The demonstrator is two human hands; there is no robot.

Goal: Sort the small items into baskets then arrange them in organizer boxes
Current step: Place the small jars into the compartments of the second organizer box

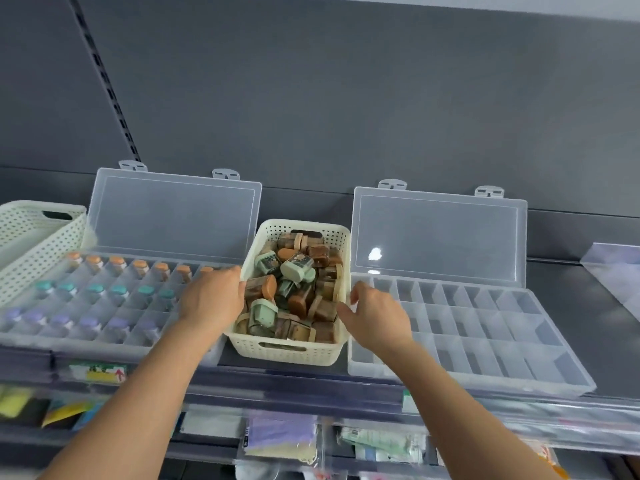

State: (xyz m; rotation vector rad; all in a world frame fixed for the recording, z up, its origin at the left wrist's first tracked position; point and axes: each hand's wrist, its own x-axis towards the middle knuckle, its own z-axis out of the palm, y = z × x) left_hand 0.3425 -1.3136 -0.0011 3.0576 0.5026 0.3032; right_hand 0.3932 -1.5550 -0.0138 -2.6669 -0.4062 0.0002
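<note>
A cream perforated basket (290, 353) stands mid-shelf, piled with small brown, orange and mint-green containers (294, 285). My left hand (213, 299) rests against the basket's left rim, fingers relaxed. Just off the basket's right rim hovers my right hand (375, 315), fingers spread and holding nothing. Left of the basket lies an open clear organizer box (104, 344); its cells hold rows of small vials with orange, teal and purple caps. On the right sits a second open organizer box (485, 375) with bare compartments.
Another cream basket (31, 244) stands at the far left. Both organizer lids lean back against the grey wall panel. A clear plastic sheet (616, 268) lies at the right edge. Below the shelf edge hang packaged goods.
</note>
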